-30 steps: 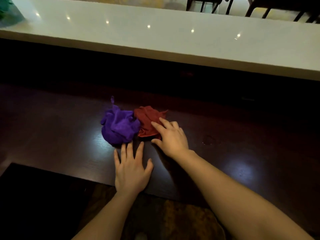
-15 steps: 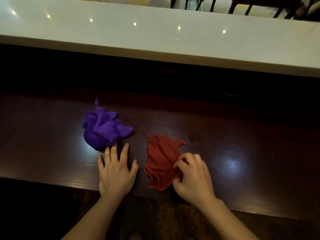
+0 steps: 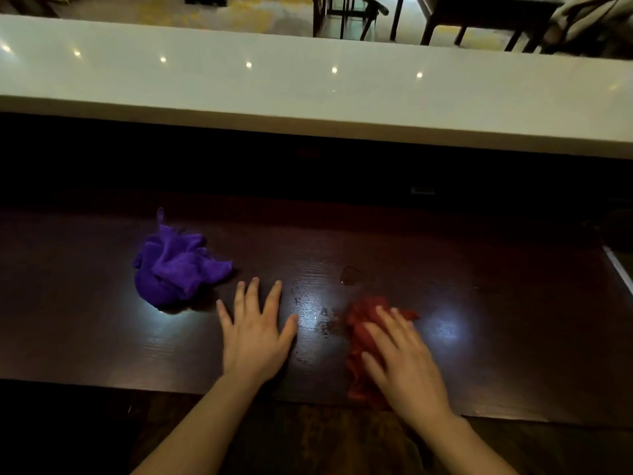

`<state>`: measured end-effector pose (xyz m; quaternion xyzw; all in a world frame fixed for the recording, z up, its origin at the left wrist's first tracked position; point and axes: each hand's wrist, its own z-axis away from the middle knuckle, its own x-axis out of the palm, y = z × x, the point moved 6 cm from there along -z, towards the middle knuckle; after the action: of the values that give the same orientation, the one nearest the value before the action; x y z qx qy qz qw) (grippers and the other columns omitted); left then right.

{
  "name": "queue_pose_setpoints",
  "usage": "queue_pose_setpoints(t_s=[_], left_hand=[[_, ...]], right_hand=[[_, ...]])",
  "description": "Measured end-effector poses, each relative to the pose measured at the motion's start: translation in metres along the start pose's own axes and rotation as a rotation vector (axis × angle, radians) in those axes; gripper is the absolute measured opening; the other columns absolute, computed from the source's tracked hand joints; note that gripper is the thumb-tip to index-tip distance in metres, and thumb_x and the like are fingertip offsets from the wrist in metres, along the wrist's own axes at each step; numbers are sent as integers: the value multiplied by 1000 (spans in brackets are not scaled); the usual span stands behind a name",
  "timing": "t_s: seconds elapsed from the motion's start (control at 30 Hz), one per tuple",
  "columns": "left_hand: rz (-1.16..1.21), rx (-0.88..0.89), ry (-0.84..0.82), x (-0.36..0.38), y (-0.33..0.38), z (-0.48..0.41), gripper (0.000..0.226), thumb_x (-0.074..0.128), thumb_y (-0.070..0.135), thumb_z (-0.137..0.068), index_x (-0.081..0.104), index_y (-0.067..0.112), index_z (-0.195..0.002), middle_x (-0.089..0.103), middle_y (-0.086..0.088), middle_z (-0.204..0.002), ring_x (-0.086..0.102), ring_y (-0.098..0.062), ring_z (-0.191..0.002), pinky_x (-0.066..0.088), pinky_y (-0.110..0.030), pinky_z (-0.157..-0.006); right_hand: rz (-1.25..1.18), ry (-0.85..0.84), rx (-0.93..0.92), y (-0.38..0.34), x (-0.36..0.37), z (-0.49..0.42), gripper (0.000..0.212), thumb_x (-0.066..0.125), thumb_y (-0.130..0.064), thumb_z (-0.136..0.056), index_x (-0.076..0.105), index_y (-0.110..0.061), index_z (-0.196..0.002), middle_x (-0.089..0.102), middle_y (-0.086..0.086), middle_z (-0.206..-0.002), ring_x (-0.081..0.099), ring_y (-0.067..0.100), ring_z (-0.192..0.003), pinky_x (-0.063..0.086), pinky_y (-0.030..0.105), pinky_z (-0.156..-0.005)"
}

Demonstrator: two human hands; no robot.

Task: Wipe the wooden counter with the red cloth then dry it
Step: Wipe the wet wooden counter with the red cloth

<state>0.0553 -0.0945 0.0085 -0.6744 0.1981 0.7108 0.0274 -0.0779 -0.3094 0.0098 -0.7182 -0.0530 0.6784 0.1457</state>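
Note:
The red cloth (image 3: 358,341) lies flattened on the dark wooden counter (image 3: 496,337) near its front edge. My right hand (image 3: 404,365) presses flat on top of it and covers most of it. A streak of wet drops (image 3: 310,317) glistens on the wood just left of the cloth. My left hand (image 3: 255,330) rests flat on the counter with fingers spread, holding nothing. A crumpled purple cloth (image 3: 174,265) sits left of it, apart from my fingers. A small puddle (image 3: 350,275) lies beyond the red cloth.
A raised white ledge (image 3: 308,90) runs along the back above a dark recess. Chair and table legs (image 3: 356,15) stand beyond it. A pale strip (image 3: 616,265) marks the counter's right end. The floor shows below the front edge.
My right hand dragged the red cloth away from the purple cloth, toward the front edge and then rightward, leaving a wet streak. My left hand stayed flat on the counter.

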Motion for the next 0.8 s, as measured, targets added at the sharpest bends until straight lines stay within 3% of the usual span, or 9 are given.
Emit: queue_pose_setpoints(t_s=[0.2, 0.27, 0.47, 0.57, 0.67, 0.8], left_hand=[[-85, -17, 15, 15, 7, -1, 69, 30, 65, -87, 31, 34, -148, 28, -15, -157, 11, -34, -148, 3, -68, -114], [-82, -16, 17, 16, 6, -1, 68, 32, 65, -87, 30, 35, -148, 29, -14, -157, 12, -33, -148, 4, -67, -114], [-65, -20, 24, 15, 5, -1, 66, 32, 63, -88, 31, 35, -148, 29, -13, -157, 12, -32, -148, 5, -66, -115], [-62, -20, 37, 16, 3, -2, 65, 33, 63, -88, 32, 35, -147, 30, -12, -156, 13, -31, -148, 5, -65, -115], [-61, -25, 43, 15, 4, -1, 63, 32, 62, -89, 33, 36, -146, 31, -11, -156, 14, -31, -148, 5, -64, -116], [-54, -26, 41, 14, 4, -1, 63, 32, 60, -89, 33, 36, -146, 31, -11, -156, 14, -31, -148, 6, -64, -116]], right_hand=[[-32, 95, 302, 55, -16, -76, 52, 59, -39, -94, 51, -17, -140, 38, 10, -155, 27, 34, -145, 27, 49, -117], [-49, 76, 257, 44, -12, -81, 51, 60, -38, -93, 52, -16, -139, 38, 8, -156, 25, 32, -146, 25, 48, -118], [-2, -48, -129, 8, -1, 1, 50, 49, -50, -91, 49, -29, -136, 36, -3, -157, 23, 20, -148, 27, 43, -118], [-35, 6, -32, 30, -8, -36, 46, 60, -37, -91, 58, -17, -132, 47, 8, -150, 35, 29, -143, 29, 45, -117], [-123, 58, 209, 40, -19, -106, 48, 63, -30, -92, 55, -13, -136, 42, 11, -153, 29, 32, -146, 23, 44, -119], [-92, 21, 126, 20, -9, -114, 50, 57, -36, -94, 50, -18, -140, 34, 6, -158, 19, 28, -149, 17, 44, -121]])
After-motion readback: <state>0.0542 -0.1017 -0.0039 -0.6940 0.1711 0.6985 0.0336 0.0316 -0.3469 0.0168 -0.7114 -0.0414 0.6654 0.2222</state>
